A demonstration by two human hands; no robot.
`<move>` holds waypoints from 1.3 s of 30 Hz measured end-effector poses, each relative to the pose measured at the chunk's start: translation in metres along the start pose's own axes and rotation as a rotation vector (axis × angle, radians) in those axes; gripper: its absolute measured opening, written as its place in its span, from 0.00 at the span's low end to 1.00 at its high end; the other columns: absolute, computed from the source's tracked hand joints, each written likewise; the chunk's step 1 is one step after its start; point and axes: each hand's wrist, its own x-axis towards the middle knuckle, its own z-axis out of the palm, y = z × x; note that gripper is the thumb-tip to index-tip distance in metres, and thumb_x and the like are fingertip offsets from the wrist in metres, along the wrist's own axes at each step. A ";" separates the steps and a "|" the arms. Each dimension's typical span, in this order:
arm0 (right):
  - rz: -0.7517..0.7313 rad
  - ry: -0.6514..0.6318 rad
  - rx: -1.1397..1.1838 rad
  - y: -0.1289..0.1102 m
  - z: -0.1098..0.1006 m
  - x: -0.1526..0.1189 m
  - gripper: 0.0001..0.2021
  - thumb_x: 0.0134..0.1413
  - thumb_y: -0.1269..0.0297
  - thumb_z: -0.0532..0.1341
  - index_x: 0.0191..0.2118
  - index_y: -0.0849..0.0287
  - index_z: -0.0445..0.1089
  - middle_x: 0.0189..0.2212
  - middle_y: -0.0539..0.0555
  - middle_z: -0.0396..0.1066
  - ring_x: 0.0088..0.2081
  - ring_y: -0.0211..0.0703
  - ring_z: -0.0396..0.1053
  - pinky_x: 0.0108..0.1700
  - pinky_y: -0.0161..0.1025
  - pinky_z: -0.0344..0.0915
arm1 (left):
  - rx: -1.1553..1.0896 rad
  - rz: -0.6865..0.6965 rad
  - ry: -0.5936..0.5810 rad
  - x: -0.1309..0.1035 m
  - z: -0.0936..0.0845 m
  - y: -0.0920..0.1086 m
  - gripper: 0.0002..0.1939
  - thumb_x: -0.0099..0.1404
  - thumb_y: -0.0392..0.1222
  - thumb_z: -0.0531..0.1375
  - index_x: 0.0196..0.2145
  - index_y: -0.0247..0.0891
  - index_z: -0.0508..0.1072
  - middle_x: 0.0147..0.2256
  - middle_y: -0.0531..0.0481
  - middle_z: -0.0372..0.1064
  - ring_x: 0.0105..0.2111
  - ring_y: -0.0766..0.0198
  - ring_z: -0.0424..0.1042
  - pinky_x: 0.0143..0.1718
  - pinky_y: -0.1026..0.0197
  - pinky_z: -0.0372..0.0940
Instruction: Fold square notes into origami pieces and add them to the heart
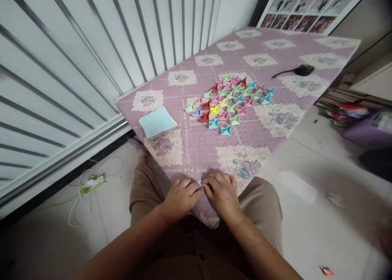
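Note:
A small piece of lilac folded paper (pixel 199 182) shows between my fingertips at the near corner of the table. My left hand (pixel 183 196) pinches it from the left, fingers curled. From the right, my right hand (pixel 223 193) closes on it with thumb and forefinger. Most of the paper is hidden by the fingers. Farther up the table, folded paper pieces (pixel 214 109) in green, pink, red, blue, yellow and lilac stand in slanting rows. Left of them lies a stack of square paper sheets (pixel 157 122), light blue on top.
The table has a purple floral cloth (pixel 196 149). A black object with a cable (pixel 304 70) lies at the right. White slatted panels (pixel 122 30) border the left side. On the floor are a power strip (pixel 93 183) with cords and a purple bin (pixel 369 124).

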 end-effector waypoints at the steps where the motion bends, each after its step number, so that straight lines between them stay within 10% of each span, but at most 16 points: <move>1: -0.002 0.000 -0.005 0.000 0.000 0.000 0.05 0.58 0.63 0.60 0.31 0.52 0.72 0.35 0.50 0.70 0.41 0.45 0.61 0.48 0.45 0.48 | 0.003 0.003 0.002 0.000 0.000 0.000 0.13 0.71 0.41 0.49 0.50 0.43 0.68 0.47 0.49 0.70 0.42 0.59 0.63 0.39 0.55 0.56; 39: 0.019 0.053 -0.065 0.012 -0.002 -0.008 0.07 0.53 0.57 0.63 0.35 0.53 0.70 0.36 0.52 0.69 0.43 0.48 0.62 0.47 0.46 0.51 | -0.012 -0.060 0.153 -0.046 0.024 -0.001 0.20 0.67 0.37 0.50 0.55 0.38 0.66 0.57 0.46 0.64 0.56 0.57 0.58 0.54 0.54 0.54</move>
